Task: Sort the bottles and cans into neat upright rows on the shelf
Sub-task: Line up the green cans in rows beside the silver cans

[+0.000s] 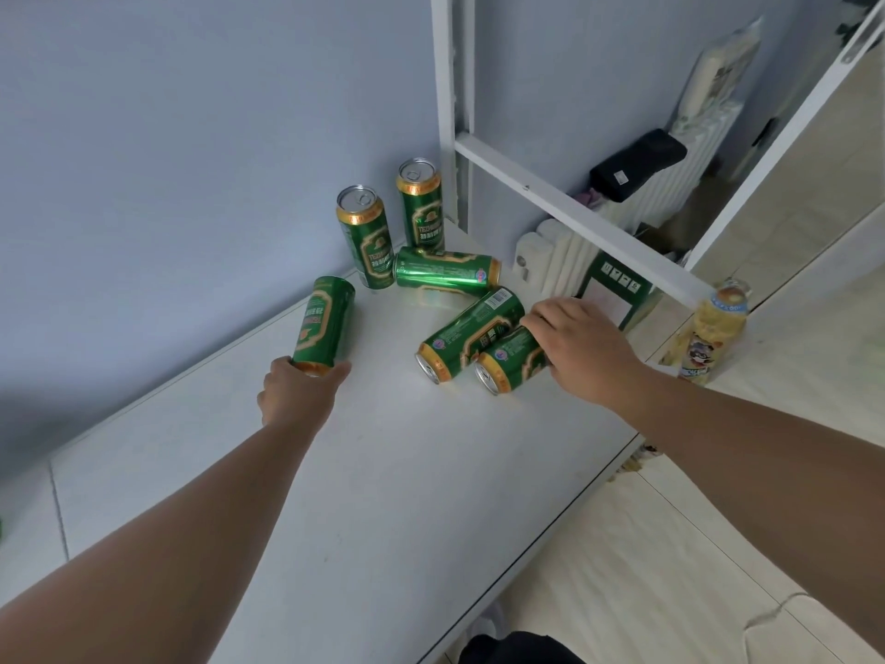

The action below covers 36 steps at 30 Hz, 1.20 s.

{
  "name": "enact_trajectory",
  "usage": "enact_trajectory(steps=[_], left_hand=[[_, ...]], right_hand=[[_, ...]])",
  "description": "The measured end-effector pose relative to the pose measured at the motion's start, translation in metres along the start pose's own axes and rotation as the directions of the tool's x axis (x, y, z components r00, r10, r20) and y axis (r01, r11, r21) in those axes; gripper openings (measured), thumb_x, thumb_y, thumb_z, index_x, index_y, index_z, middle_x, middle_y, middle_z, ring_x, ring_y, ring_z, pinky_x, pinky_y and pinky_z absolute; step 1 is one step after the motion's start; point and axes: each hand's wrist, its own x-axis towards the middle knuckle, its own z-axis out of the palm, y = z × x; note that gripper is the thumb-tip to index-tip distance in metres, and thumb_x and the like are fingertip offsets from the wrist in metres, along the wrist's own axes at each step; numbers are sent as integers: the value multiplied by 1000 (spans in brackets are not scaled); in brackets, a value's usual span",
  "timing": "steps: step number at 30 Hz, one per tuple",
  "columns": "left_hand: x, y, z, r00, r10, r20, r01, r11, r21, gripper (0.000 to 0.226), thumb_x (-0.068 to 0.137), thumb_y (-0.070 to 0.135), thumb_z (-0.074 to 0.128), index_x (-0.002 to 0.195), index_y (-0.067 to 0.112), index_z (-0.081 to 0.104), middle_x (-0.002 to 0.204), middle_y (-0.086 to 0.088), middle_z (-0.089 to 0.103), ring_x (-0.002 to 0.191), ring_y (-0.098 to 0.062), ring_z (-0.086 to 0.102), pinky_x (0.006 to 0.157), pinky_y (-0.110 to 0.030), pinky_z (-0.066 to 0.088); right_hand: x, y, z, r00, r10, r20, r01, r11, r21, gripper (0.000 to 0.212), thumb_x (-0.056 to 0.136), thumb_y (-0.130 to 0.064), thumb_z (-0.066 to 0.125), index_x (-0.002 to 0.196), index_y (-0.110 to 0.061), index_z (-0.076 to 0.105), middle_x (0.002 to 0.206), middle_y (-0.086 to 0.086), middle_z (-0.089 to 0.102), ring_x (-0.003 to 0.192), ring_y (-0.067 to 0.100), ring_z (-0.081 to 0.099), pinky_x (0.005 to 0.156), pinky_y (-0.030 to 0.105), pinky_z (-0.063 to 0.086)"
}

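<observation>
the white flat shelf top [383,472] runs out ahead of both hands. beyond the fingers, two green aluminium cans [366,237] stand upright by the blue wall; three more lie flat. the left hand [299,393] cups the near end of a tilted green can [323,325], fingers wrapped under its rim. the right hand [582,349] closes over the nearest fallen can [510,359]. best tip each upright from the base, then slide it beside the standing pair.
</observation>
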Motion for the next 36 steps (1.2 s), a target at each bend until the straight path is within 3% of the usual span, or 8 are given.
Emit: enact_trajectory(steps=[5, 8, 10, 13, 18, 25, 30, 36], left_hand=[[5, 2, 9, 999, -25, -24, 24, 999, -35, 82, 68, 72, 69, 125, 16, 50, 110, -6, 59, 103, -31, 57, 80, -50, 59], [3, 4, 10, 999, -25, -26, 23, 996, -82, 75, 72, 65, 75, 122, 14, 52, 107, -8, 61, 89, -28, 63, 68, -43, 60], [2, 4, 10, 999, -22, -29, 19, 995, -102, 69, 76, 60, 77, 121, 13, 54, 105, -7, 62, 77, -22, 62, 56, -33, 52], [0, 1, 5, 998, 8, -59, -16, 992, -127, 65, 76, 57, 78, 118, 13, 57, 102, -6, 63, 71, -18, 60, 51, -29, 45], [-3, -5, -15, 992, 78, -99, -95, 980, -177, 68, 69, 58, 79, 116, 13, 62, 100, -5, 68, 76, -20, 66, 53, -30, 50], [-14, 0, -51, 972, 195, -130, -220, 949, -226, 47, 65, 51, 82, 93, 17, 65, 86, -4, 68, 71, -20, 64, 57, -32, 51], [-28, -7, -78, 943, 301, -140, -328, 913, -244, 51, 62, 54, 82, 103, 29, 65, 105, 5, 64, 89, -16, 65, 74, -36, 56], [-53, -43, -109, 914, 385, -127, -405, 881, -246, 51, 58, 60, 78, 101, 35, 69, 101, 7, 67, 87, -10, 65, 67, -28, 50]], right_hand=[[3, -1, 6, 1000, 17, -6, -17, 1000, -7, 63, 73, -21, 78, 131, -11, 53, 124, 8, 57, 117, 28, 55, 103, 43, 44], [2, -2, 6, 999, 35, 4, -35, 999, 6, 62, 73, -22, 77, 130, -17, 52, 121, 7, 53, 114, 28, 51, 97, 43, 46], [0, -1, 5, 999, 48, 7, -49, 999, 15, 64, 72, -24, 79, 129, -19, 52, 120, 6, 53, 112, 27, 51, 96, 43, 48], [-7, 0, 6, 998, 64, 0, -64, 997, 34, 70, 68, -26, 83, 130, -19, 51, 119, 6, 52, 112, 27, 50, 95, 45, 49], [-18, -2, 5, 995, 102, -14, -101, 992, 74, 72, 68, -33, 83, 131, -20, 50, 122, 5, 50, 114, 26, 50, 94, 46, 50], [-30, -21, -6, 969, 235, -76, -211, 948, 238, 71, 68, -37, 84, 128, -12, 55, 116, 10, 55, 106, 31, 56, 86, 45, 51], [-34, -52, -13, 943, 323, -79, -274, 889, 367, 69, 72, -40, 81, 127, -11, 54, 117, 10, 54, 110, 30, 53, 76, 42, 54], [-29, -103, -27, 928, 366, -73, -283, 816, 504, 62, 74, -48, 78, 120, -14, 55, 113, 4, 53, 101, 23, 54, 74, 39, 54]])
